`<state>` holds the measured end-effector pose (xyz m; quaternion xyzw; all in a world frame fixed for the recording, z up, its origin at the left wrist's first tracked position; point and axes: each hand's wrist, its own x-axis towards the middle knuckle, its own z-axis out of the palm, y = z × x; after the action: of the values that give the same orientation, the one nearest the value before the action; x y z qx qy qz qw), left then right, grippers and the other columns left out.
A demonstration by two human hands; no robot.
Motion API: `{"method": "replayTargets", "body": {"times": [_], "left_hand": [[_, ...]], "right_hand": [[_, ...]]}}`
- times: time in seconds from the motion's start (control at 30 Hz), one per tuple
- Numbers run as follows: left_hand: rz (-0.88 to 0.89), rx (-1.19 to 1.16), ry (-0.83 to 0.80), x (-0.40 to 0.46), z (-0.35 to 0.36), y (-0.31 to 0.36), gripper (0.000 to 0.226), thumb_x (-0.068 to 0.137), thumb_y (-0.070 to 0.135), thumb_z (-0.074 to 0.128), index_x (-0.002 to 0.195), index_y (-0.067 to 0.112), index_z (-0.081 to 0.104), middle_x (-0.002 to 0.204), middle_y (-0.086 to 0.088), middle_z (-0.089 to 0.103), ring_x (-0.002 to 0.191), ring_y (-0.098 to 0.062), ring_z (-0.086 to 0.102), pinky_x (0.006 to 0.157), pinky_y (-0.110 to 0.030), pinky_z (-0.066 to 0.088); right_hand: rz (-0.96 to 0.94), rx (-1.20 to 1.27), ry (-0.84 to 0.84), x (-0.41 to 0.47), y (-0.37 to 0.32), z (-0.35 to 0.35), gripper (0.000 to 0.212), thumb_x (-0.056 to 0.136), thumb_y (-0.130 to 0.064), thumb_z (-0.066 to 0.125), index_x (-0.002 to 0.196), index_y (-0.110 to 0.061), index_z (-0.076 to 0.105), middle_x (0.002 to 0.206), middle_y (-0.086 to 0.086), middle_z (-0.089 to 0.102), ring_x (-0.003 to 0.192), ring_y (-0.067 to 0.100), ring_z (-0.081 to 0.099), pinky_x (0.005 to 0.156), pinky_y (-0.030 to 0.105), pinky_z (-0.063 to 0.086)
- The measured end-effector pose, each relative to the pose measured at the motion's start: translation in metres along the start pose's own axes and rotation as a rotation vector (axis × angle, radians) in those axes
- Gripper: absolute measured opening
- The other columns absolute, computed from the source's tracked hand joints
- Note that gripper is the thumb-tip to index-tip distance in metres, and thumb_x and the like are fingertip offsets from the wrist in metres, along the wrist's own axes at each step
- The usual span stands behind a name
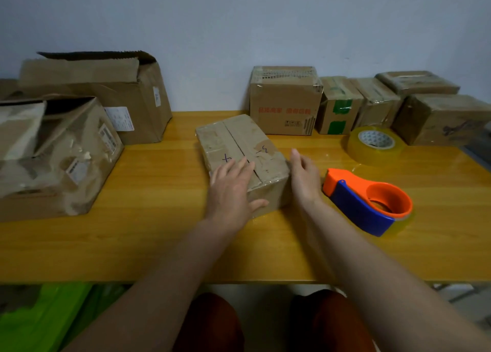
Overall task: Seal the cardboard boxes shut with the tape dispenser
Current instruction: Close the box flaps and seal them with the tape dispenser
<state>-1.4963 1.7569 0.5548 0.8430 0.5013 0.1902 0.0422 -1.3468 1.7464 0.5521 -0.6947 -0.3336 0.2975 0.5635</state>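
A small cardboard box (240, 156) is seen at the middle of the yellow wooden surface (159, 234), its top flaps closed along a centre seam. Blue handwritten marks are found on its top: an "x" to the left of the seam and something like a "3" to the right. Red printed characters, too blurred to be read, are carried on the front of a taller box (285, 100) behind it. White shipping labels, unreadable, are stuck to the open boxes (79, 128) at the left.

The left hand (231, 189) is laid flat on the near end of the small box, its fingers (240, 165) straight and slightly spread, the thumb against the near side. The right hand (304, 175) is held open against the box's right side, fingers straight and together.

The orange and blue tape dispenser (369, 200) lies on the surface just right of the right hand, ungripped. A tape roll (374, 144) sits behind it.
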Motion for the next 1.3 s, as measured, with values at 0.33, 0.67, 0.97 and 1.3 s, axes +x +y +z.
{"method": "replayTargets", "body": {"times": [0.33,0.67,0.97,1.3], "left_hand": [[0.299,0.008,-0.393,-0.002,-0.050,-0.027,0.122,0.058,0.071,0.073,0.146,0.051,-0.009,0.151,0.030,-0.017,0.138,0.002,-0.016,0.108,-0.038,-0.009],[0.288,0.268,-0.382,0.016,-0.024,-0.043,0.125,0.059,0.093,0.044,0.149,0.034,-0.019,0.158,0.011,-0.024,0.145,-0.012,-0.020,0.118,-0.043,-0.010],[0.148,0.285,-0.399,0.015,-0.021,-0.033,0.131,0.057,0.094,0.044,0.149,0.027,-0.021,0.158,-0.001,-0.025,0.145,-0.017,-0.021,0.119,-0.050,-0.007],[-0.135,0.273,-0.302,0.006,-0.012,0.001,0.125,0.061,0.096,0.033,0.153,0.023,-0.011,0.161,-0.008,-0.014,0.147,-0.032,-0.013,0.115,-0.061,-0.005]], "right_hand": [[-0.077,-0.154,-0.433,0.009,-0.014,-0.023,0.043,0.099,-0.014,0.046,0.142,-0.015,0.041,0.145,0.010,0.040,0.124,0.017,0.040,0.105,0.029,0.033],[0.148,0.209,-0.237,0.000,-0.008,0.009,0.063,0.101,-0.028,0.040,0.153,-0.022,0.005,0.150,0.011,0.036,0.129,0.027,0.046,0.104,0.046,0.042],[-0.098,0.076,-0.233,-0.052,0.015,-0.002,0.046,0.104,-0.030,0.032,0.149,-0.021,0.029,0.143,-0.003,0.046,0.124,0.006,0.047,0.102,0.020,0.039],[-0.531,-0.747,-0.137,-0.060,0.014,-0.020,0.053,0.103,-0.030,0.031,0.152,-0.014,0.020,0.160,0.001,0.011,0.148,0.011,0.005,0.114,0.020,0.001]]}}
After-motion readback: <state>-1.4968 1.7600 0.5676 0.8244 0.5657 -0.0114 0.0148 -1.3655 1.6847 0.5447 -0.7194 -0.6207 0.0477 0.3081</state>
